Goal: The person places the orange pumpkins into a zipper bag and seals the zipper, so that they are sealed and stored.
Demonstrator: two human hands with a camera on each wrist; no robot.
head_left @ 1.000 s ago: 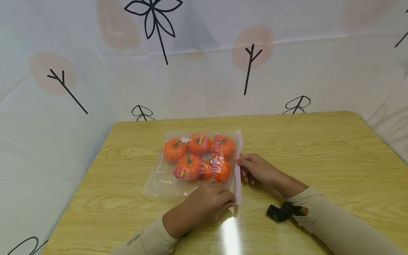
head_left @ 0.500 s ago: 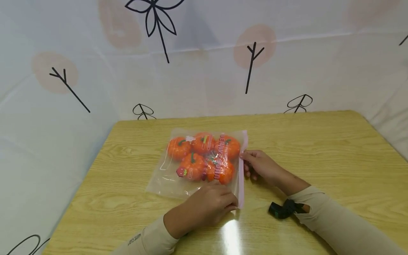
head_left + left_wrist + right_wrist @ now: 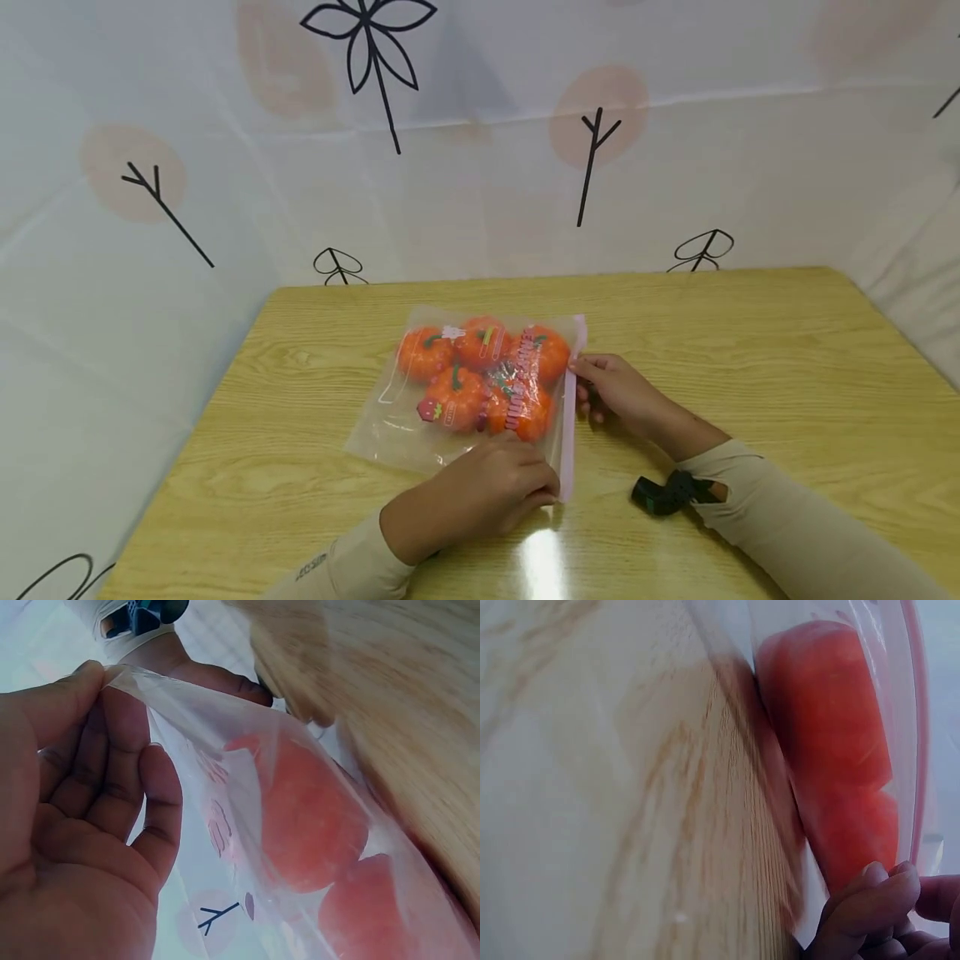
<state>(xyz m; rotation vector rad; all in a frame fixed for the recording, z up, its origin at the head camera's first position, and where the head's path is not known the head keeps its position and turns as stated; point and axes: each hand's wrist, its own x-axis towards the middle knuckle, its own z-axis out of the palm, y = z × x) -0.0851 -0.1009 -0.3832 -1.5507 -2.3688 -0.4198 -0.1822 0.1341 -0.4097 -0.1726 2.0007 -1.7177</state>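
A clear zip bag (image 3: pixel 397 429) with a pink seal strip and printed lettering lies on the wooden table. Several orange toy pumpkins (image 3: pixel 457 398) with green stems are inside it. My left hand (image 3: pixel 480 492) pinches the near corner of the bag's pink edge between thumb and finger; in the left wrist view the bag's corner (image 3: pixel 124 675) is drawn up to the fingertips. My right hand (image 3: pixel 611 387) pinches the same strip farther up, near its middle. In the right wrist view its thumb and fingers (image 3: pixel 877 900) meet at the pink-lined edge, beside the pumpkins.
The wood-grain table (image 3: pixel 712 358) extends to both sides of the bag. Behind and to the left hangs a white cloth (image 3: pixel 465 200) printed with plants. A black strap device (image 3: pixel 663 493) sits at the right wrist.
The bag has shifted slightly to the right, and both hands have gone with it, the right one slightly up the strip. Their pinch on the pink edge stays the same.
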